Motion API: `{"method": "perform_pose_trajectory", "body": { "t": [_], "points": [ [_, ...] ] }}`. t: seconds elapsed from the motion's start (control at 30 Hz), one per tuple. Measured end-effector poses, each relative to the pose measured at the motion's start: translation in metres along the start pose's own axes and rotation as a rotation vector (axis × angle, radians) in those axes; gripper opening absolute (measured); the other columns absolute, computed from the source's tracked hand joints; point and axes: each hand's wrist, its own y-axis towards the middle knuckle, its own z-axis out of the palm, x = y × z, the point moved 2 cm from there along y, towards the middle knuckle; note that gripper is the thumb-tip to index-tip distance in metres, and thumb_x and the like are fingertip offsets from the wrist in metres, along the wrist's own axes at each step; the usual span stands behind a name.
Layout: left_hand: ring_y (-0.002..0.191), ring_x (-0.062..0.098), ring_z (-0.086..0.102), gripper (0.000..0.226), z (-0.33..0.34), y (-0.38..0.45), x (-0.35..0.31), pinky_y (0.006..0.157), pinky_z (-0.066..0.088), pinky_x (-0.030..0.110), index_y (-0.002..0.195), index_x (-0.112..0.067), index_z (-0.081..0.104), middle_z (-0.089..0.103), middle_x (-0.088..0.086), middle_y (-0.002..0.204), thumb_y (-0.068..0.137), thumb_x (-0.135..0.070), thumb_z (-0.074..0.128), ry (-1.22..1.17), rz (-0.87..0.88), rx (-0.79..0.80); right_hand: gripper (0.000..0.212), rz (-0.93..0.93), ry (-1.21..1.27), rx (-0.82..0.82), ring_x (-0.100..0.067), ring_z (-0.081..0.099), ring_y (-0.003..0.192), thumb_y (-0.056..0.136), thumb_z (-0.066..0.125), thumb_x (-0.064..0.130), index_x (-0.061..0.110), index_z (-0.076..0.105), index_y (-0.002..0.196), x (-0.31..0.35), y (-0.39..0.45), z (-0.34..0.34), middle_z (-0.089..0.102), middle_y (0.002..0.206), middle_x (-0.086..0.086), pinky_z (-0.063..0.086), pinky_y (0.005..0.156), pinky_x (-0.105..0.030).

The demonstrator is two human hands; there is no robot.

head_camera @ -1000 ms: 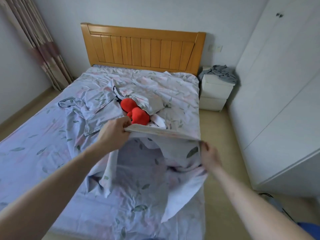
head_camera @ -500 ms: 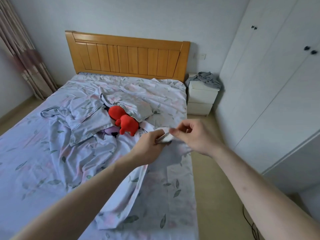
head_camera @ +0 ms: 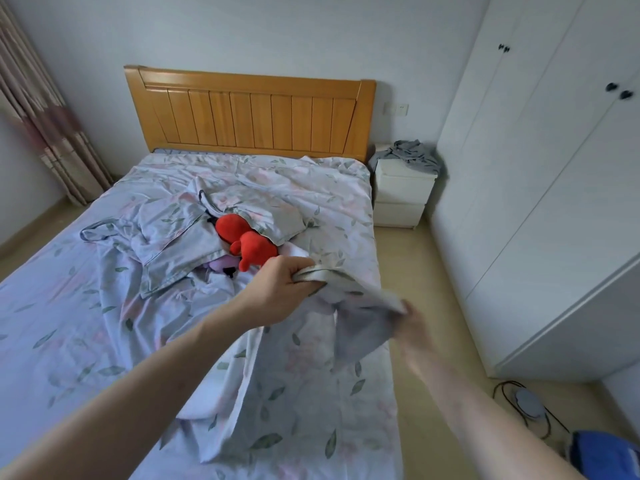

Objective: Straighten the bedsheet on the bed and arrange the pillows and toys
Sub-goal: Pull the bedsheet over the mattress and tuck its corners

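Bedsheet [head_camera: 287, 368] edge bunched, left grip [head_camera: 280, 289] fisted

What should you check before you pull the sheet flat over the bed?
1. Left hand grips the sheet edge: ok.
2. Right hand grips the same edge: cannot tell, it is blurred.
3. Red toy off the bedding: not ok, it lies half under a pillow.
4. Purple toy out: not ok, mostly hidden under folds.
5. Bedsheet smooth: not ok, bunched in the middle.
6. Pillows at the headboard: not ok.
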Motion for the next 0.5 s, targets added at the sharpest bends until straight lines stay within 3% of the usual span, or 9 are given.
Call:
{"method": "perform_pose_trajectory", "body": {
  "t": [0.07, 0.13, 0.2, 0.27, 0.33, 0.37, 0.43, 0.5],
  "points": [
    [0.052, 0.009, 0.035, 0.042, -0.008, -0.003, 0.025, 0.053, 0.030, 0.033, 0.066, -0.014, 0.051, 0.042, -0.007, 0.055, 0.086, -0.047, 0.066, 0.153, -0.043, -0.019, 0.032, -0.037, 0.304, -0.266, -0.024, 0.063, 0.092, 0.100, 0.040, 0.002, 0.022, 0.064, 0.092, 0.059, 0.004, -0.019, 0.067, 0.094, -0.002, 0.049, 0.087, -0.037],
    [0.052, 0.012, 0.036, 0.050, -0.004, -0.008, 0.037, 0.052, 0.031, 0.038, 0.065, -0.014, 0.046, 0.040, -0.005, 0.053, 0.089, -0.053, 0.066, 0.245, -0.071, -0.020, 0.022, -0.208, 0.538, -0.387, -0.020, 0.064, 0.091, 0.100, 0.045, 0.015, 0.019, 0.065, 0.093, 0.131, 0.004, -0.032, 0.068, 0.094, 0.000, 0.052, 0.085, -0.031],
    [0.053, 0.014, 0.041, 0.044, 0.003, -0.010, 0.037, 0.054, 0.037, 0.041, 0.069, -0.017, 0.051, 0.046, -0.004, 0.056, 0.092, -0.053, 0.062, 0.273, -0.048, -0.030, 0.013, -0.434, 0.739, -0.358, -0.017, 0.059, 0.085, 0.092, 0.052, 0.025, 0.021, 0.060, 0.082, 0.196, -0.005, -0.044, 0.062, 0.082, 0.003, 0.050, 0.080, -0.028],
    [0.057, 0.013, 0.047, 0.037, 0.005, -0.010, 0.033, 0.057, 0.040, 0.042, 0.072, -0.022, 0.052, 0.052, -0.004, 0.060, 0.095, -0.051, 0.056, 0.292, -0.034, -0.053, 0.014, -0.592, 0.898, -0.257, -0.021, 0.057, 0.085, 0.090, 0.057, 0.032, 0.018, 0.058, 0.089, 0.238, -0.010, -0.063, 0.059, 0.085, -0.006, 0.049, 0.082, -0.037],
    [0.060, 0.012, 0.050, 0.033, 0.000, -0.010, 0.032, 0.060, 0.042, 0.041, 0.071, -0.025, 0.053, 0.056, -0.006, 0.064, 0.097, -0.046, 0.051, 0.255, -0.058, -0.103, 0.026, -0.709, 0.887, -0.189, -0.028, 0.055, 0.089, 0.087, 0.061, 0.033, 0.011, 0.055, 0.099, 0.266, -0.023, -0.079, 0.052, 0.095, -0.016, 0.049, 0.083, -0.046],
    [0.063, 0.011, 0.052, 0.030, -0.003, -0.010, 0.032, 0.063, 0.044, 0.038, 0.073, -0.025, 0.058, 0.058, -0.009, 0.067, 0.099, -0.039, 0.051, 0.220, -0.079, -0.130, 0.027, -0.771, 0.820, -0.161, -0.029, 0.053, 0.086, 0.084, 0.062, 0.031, 0.008, 0.053, 0.094, 0.273, -0.036, -0.081, 0.049, 0.091, -0.017, 0.049, 0.079, -0.045],
    [0.062, 0.006, 0.052, 0.025, -0.007, -0.012, 0.036, 0.061, 0.042, 0.022, 0.080, -0.029, 0.064, 0.059, -0.018, 0.065, 0.101, -0.023, 0.053, 0.181, -0.113, -0.164, 0.017, -0.781, 0.648, -0.147, -0.021, 0.047, 0.076, 0.076, 0.061, 0.027, 0.014, 0.050, 0.072, 0.271, -0.053, -0.078, 0.047, 0.074, -0.009, 0.043, 0.067, -0.033],
    [0.061, -0.002, 0.053, 0.026, -0.009, -0.015, 0.039, 0.057, 0.039, 0.014, 0.086, -0.026, 0.066, 0.058, -0.027, 0.063, 0.101, -0.011, 0.051, 0.181, -0.141, -0.176, 0.018, -0.688, 0.456, -0.146, -0.013, 0.046, 0.068, 0.079, 0.057, 0.022, 0.023, 0.049, 0.064, 0.257, -0.063, -0.069, 0.050, 0.065, 0.003, 0.038, 0.064, -0.027]
  ]
}}
